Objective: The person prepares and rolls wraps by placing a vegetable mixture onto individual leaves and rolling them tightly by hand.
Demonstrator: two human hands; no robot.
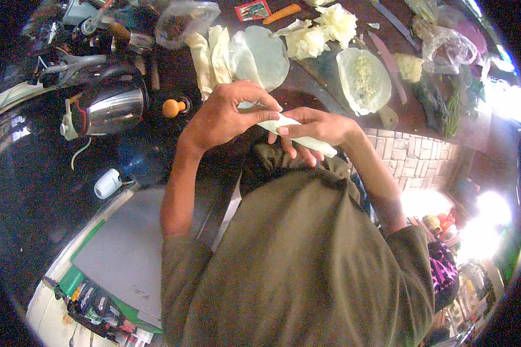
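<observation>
Between my two hands is a pale, thin spring roll (323,147), slanting down to the right in front of my body. My left hand (223,115) pinches its upper left end between thumb and fingertips. Around its middle my right hand (315,126) is wrapped, thumb on top and fingers underneath. Just beyond the left hand, two finished-looking rolls (219,51) lie side by side. They touch a stack of round, translucent wrappers (267,58). Farther right, a whitish round dish or wrapper (342,69) bears a heap of shredded pale filling (363,81).
Cabbage leaves (324,34), a carrot (282,13) and a red packet (252,10) lie at the back. A knife (385,55) rests beside the filling. On the left stand a metal kettle (116,107) and an orange-knobbed object (172,108). Plastic bags (448,49) crowd the right.
</observation>
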